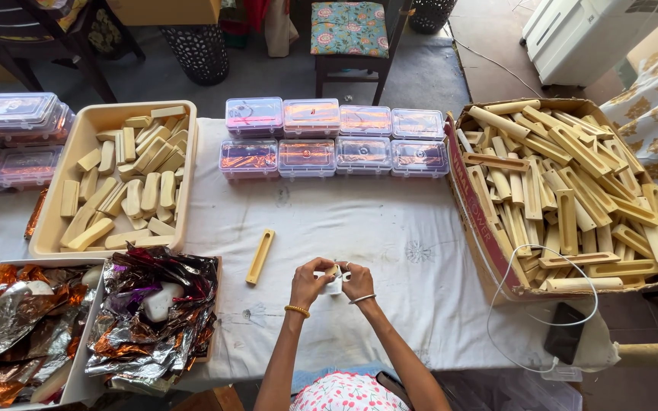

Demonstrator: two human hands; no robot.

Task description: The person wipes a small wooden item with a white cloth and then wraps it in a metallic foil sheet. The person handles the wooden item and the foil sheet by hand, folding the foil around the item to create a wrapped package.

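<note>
Two hands pinch one small pale piece over a white-clothed counter.

The left hand (311,281) and right hand (358,280) meet at the counter's (359,228) near edge, fingers of both closed on the small white piece (332,282) between them. One yellow slotted holder (260,256) lies just left. Eight clear lidded boxes (334,138) stand in two rows of four at the far edge. A cream tray (78,144) of pale blocks sits left, a brown cardboard box (472,199) of yellow holders right, crumpled foil wrappers (154,316) near left. One dark chair with a floral cushion (349,29) stands beyond on grey floor.
</note>
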